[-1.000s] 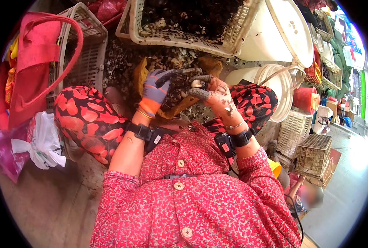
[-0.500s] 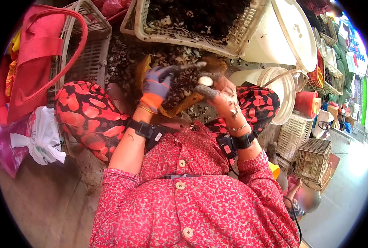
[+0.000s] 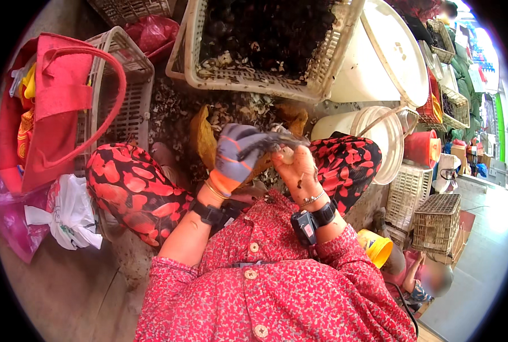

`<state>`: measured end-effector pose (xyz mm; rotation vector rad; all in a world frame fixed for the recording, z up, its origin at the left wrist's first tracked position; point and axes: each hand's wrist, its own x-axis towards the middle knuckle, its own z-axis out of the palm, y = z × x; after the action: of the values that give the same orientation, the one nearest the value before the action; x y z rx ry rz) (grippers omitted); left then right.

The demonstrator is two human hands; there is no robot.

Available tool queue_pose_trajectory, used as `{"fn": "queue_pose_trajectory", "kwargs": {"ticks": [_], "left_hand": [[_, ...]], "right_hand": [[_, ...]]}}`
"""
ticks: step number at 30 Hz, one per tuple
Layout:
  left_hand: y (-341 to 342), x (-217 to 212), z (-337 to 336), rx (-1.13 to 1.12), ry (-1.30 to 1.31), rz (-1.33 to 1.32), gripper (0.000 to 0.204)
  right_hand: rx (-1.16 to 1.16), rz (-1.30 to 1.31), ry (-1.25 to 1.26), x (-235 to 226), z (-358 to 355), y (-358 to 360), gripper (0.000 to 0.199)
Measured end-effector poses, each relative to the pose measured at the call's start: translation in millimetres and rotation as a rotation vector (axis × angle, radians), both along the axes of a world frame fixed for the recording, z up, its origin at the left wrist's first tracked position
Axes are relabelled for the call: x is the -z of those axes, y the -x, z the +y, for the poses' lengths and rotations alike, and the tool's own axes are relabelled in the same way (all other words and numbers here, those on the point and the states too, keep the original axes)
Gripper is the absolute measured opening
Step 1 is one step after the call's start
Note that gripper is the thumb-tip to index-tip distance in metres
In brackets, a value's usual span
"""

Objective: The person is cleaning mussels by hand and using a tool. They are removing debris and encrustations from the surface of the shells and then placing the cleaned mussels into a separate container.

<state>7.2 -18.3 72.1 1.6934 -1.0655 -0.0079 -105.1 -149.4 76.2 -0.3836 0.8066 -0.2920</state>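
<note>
1. While gripping a dark, muddy shell (image 3: 276,141) above the lap, left hand (image 3: 237,157) in a grey glove with orange stripes, fingers (image 3: 248,149) curled shut around the near end of it.
2. Right hand (image 3: 300,171) bare and mud-streaked, touching the left hand, fingers (image 3: 291,155) pressed together around a small pale piece (image 3: 288,153) just below the dark shell; whether a tool lies in that grip cannot be told.
3. Both hands raised between the knees, over red trousers (image 3: 125,188) patterned in black.
4. Black wristband (image 3: 208,213) on the left forearm, black wrist device (image 3: 306,223) and thin bracelet (image 3: 311,199) on the right.
5. Behind the hands, a brown sack (image 3: 203,137) on ground strewn with shell scraps (image 3: 180,108).
6. Farther off, a cream plastic crate (image 3: 254,80) heaped with dark shells.
7. To the right of the crate, a white bucket (image 3: 379,137) and a large white lid (image 3: 396,51).
8. At left, an upended white crate (image 3: 123,97), a red bag (image 3: 54,108) hooked over it, a white plastic bag (image 3: 66,216) below.
9. At lower right, a yellow tub (image 3: 376,248), a wire basket (image 3: 436,222), and another person (image 3: 419,279) crouched near them.
</note>
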Motion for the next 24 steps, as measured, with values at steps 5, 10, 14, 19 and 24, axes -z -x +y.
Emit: {"fn": "queue_pose_trajectory", "kwargs": {"ticks": [5,10,14,19,24], "left_hand": [[-3.4,25.0,6.1,-0.069,0.104,0.843,0.025],[0.3,23.5,1.5,0.014,0.117,0.357,0.026],[-1.4,17.7,5.9,-0.010,0.076,0.508,0.026],[-3.4,33.8,4.5,-0.023,0.074,0.572,0.026],[0.3,11.4,3.8,0.039,0.040,0.323,0.025]], "right_hand": [[-0.070,0.053,0.075,-6.2,3.1,-6.6,0.017],[-0.243,0.116,0.489,28.1,3.9,-1.1,0.015],[-0.142,-0.169,0.001,23.1,-4.4,1.9,0.028],[-0.092,-0.170,0.243,-5.0,11.6,3.6,0.034],[0.019,0.089,0.053,-4.7,12.6,-12.1,0.019]]}}
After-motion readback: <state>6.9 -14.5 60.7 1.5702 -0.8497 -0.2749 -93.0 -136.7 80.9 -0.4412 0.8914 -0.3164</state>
